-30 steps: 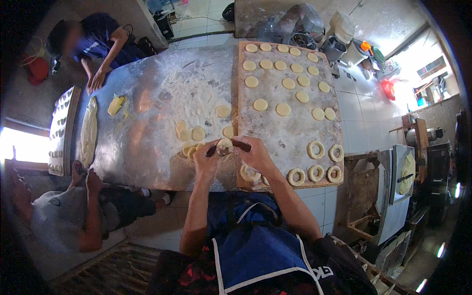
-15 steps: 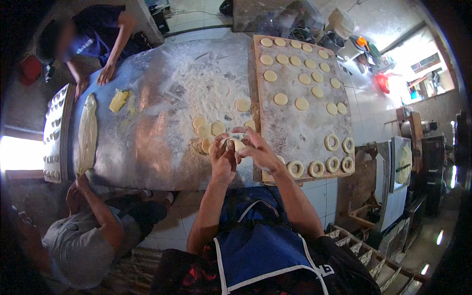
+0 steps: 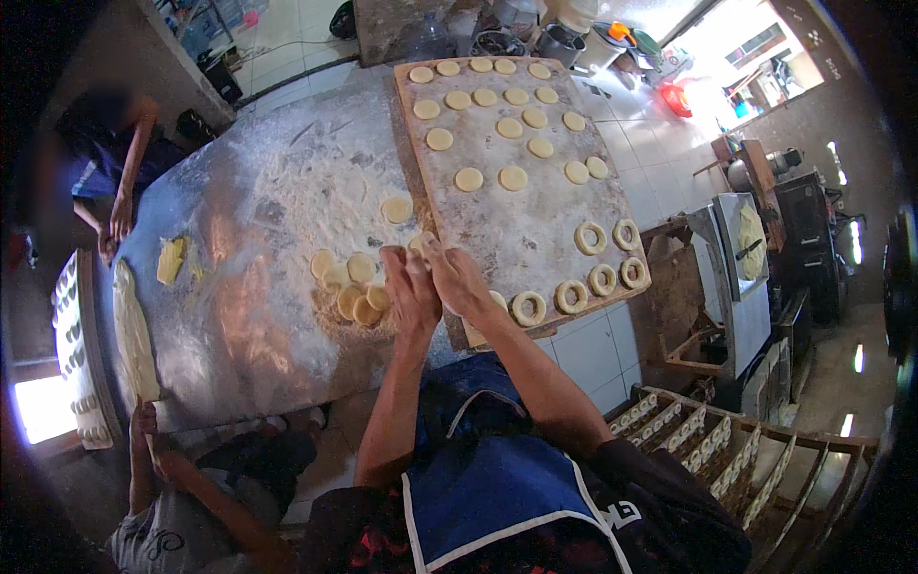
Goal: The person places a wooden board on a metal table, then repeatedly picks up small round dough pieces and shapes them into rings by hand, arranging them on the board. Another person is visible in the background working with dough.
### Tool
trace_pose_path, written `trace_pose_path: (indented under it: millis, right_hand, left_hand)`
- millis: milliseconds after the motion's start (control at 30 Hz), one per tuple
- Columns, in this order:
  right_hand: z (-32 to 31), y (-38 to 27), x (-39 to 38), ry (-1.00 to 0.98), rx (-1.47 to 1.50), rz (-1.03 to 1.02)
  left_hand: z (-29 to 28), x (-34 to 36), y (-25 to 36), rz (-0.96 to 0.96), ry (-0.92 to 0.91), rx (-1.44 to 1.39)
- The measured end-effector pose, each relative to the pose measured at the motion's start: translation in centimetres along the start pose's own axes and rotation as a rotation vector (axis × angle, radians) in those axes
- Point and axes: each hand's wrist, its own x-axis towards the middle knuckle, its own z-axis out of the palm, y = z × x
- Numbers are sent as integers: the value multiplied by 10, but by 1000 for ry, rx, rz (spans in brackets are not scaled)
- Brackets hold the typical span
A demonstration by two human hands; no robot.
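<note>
Close together above the right part of the metal table, my left hand [image 3: 415,292] and my right hand [image 3: 461,282] are closed on one small piece of dough [image 3: 421,243]. Its far edge shows above the fingers; its full shape is hidden. Left of my hands, a cluster of flat round dough pieces [image 3: 360,267] overlaps on the floured surface. A single dough disc [image 3: 397,209] lies just beyond my fingers. To the right, a wooden board [image 3: 555,212] bears rows of discs [image 3: 513,179] at the far side and several dough rings [image 3: 572,297] at the near side.
Two people stand at the table's left end, the nearer one gripping a long dough strip [image 3: 131,330]. A yellow lump [image 3: 170,260] sits near that strip. A tray of small pieces [image 3: 81,354] stands at far left. Racks of dough pieces [image 3: 727,450] are at lower right.
My view has turned to the right. My hands have drawn together, with the fingers closer round the dough. The nearer person's hands have shifted at the strip's end.
</note>
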Motion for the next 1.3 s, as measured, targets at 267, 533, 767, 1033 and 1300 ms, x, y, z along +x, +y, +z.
trace_pose_path:
  millis: [267,533,767,1033,1300]
  right_hand:
    - [-43,13,0,78,-206,-382]
    - [-102,37,-1,106,-208,-284]
    - [-160,52,-3,63,-242,-318]
    - [-209,71,-4,10,-195,-344]
    - [-233,84,3,-5,-217,-486]
  left_hand:
    - [47,-4,-42,60,69,-17]
    - [100,-13,-6,284,-21,248]
    - [157,-20,11,11,-132,120]
    - [206,-36,8,-208,-211,-91]
    - [225,-41,10,-170,-274,340]
